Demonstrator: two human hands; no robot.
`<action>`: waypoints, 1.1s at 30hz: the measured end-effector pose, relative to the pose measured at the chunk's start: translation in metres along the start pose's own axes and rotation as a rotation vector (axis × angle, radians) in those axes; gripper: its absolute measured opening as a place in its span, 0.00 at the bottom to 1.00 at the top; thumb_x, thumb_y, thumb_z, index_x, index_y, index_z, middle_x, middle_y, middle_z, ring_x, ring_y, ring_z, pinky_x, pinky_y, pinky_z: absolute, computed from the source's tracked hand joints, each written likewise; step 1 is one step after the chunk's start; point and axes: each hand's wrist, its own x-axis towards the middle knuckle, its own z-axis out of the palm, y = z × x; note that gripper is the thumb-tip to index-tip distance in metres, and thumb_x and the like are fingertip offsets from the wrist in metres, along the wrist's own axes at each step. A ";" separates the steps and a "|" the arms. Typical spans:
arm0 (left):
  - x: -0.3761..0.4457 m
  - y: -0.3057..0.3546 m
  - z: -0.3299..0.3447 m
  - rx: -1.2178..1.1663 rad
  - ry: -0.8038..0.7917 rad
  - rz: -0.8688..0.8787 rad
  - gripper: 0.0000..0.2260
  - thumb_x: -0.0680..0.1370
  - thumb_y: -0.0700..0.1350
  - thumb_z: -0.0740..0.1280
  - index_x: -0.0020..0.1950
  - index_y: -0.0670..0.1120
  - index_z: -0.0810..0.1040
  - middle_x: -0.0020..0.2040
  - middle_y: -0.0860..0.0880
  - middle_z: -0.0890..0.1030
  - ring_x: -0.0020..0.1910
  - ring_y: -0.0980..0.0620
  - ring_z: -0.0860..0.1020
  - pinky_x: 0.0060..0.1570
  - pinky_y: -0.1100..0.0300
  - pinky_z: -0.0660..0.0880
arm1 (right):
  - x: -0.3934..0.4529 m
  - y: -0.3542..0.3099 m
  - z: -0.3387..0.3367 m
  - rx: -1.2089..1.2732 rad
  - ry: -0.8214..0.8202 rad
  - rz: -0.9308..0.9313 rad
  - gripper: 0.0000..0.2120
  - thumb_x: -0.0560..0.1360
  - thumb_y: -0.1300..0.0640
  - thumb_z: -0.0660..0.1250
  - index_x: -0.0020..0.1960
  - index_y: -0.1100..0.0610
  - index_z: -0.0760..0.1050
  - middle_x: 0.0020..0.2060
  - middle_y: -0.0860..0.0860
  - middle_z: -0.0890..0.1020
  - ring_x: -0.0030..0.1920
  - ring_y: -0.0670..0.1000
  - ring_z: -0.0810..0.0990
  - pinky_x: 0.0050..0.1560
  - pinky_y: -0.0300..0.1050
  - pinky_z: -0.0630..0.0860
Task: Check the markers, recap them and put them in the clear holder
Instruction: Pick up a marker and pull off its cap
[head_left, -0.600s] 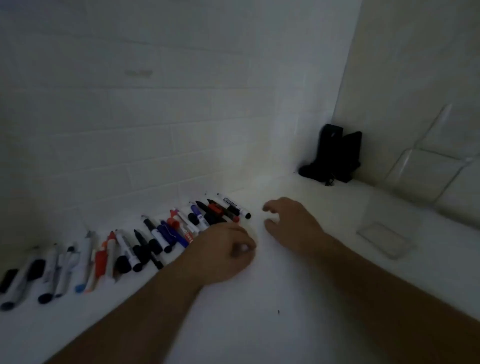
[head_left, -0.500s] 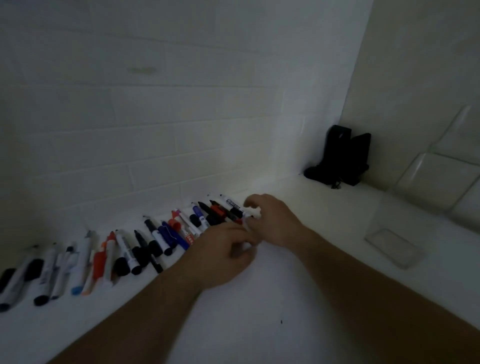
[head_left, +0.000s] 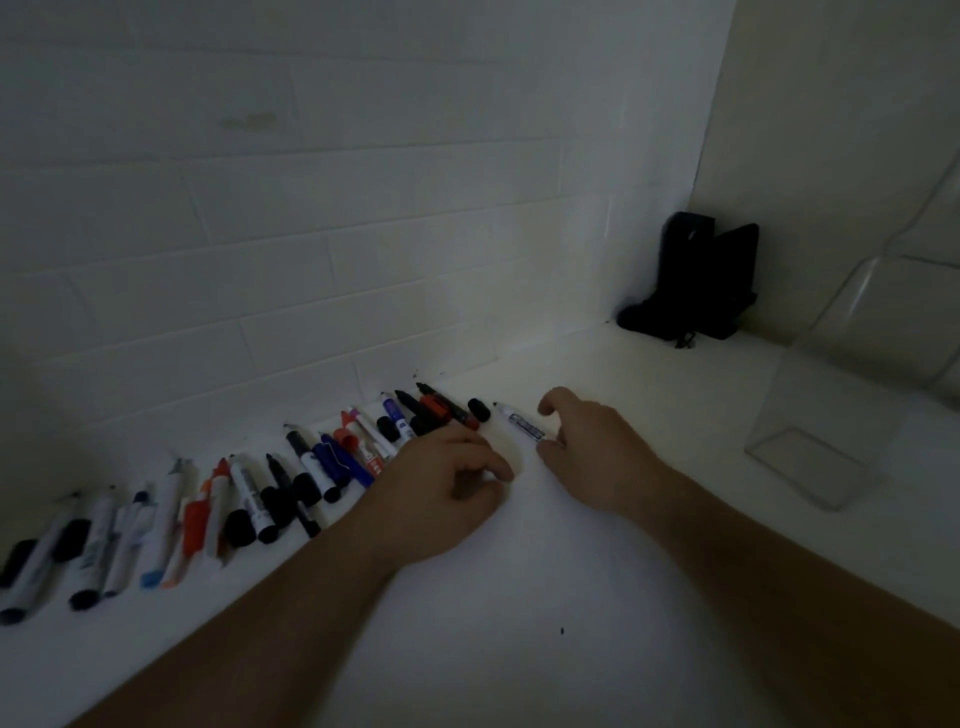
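Several markers (head_left: 249, 493) lie in a row along the foot of the tiled wall, some capped, some open. My right hand (head_left: 597, 452) pinches the rear end of a white marker (head_left: 522, 425), whose bare tip points toward the wall. A loose black cap (head_left: 479, 409) lies just left of that tip. My left hand (head_left: 441, 483) rests on the counter with fingers curled, against the right end of the row; I see nothing in it. The clear holder (head_left: 810, 467) stands at the right, apart from both hands.
A black object (head_left: 691, 280) sits in the far corner where the two walls meet. A larger clear plastic piece (head_left: 904, 312) leans against the right wall behind the holder. The white counter (head_left: 519, 623) stretches toward me.
My right hand reached to the right end of the row, took the white marker and drew it slightly right. The black cap now lies apart from it. My left hand stayed nearly in place.
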 end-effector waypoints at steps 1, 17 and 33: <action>0.000 0.001 0.000 0.012 0.000 0.012 0.07 0.76 0.44 0.70 0.50 0.53 0.85 0.50 0.58 0.79 0.52 0.60 0.77 0.54 0.63 0.74 | -0.007 0.001 0.005 0.012 0.012 -0.001 0.19 0.80 0.53 0.62 0.70 0.48 0.64 0.51 0.53 0.78 0.49 0.55 0.78 0.50 0.51 0.77; 0.113 -0.002 -0.022 0.637 -0.426 -0.549 0.22 0.74 0.63 0.63 0.67 0.65 0.71 0.69 0.52 0.73 0.67 0.41 0.64 0.63 0.45 0.63 | -0.023 0.021 -0.013 0.359 0.228 0.060 0.15 0.85 0.50 0.54 0.68 0.53 0.68 0.34 0.50 0.76 0.33 0.51 0.75 0.33 0.47 0.70; 0.019 0.021 -0.016 -0.126 0.239 -0.378 0.14 0.75 0.43 0.74 0.57 0.56 0.82 0.50 0.58 0.85 0.49 0.64 0.82 0.52 0.68 0.76 | -0.023 0.018 -0.011 0.312 0.236 -0.031 0.07 0.84 0.51 0.57 0.61 0.48 0.69 0.40 0.48 0.77 0.39 0.50 0.76 0.38 0.49 0.72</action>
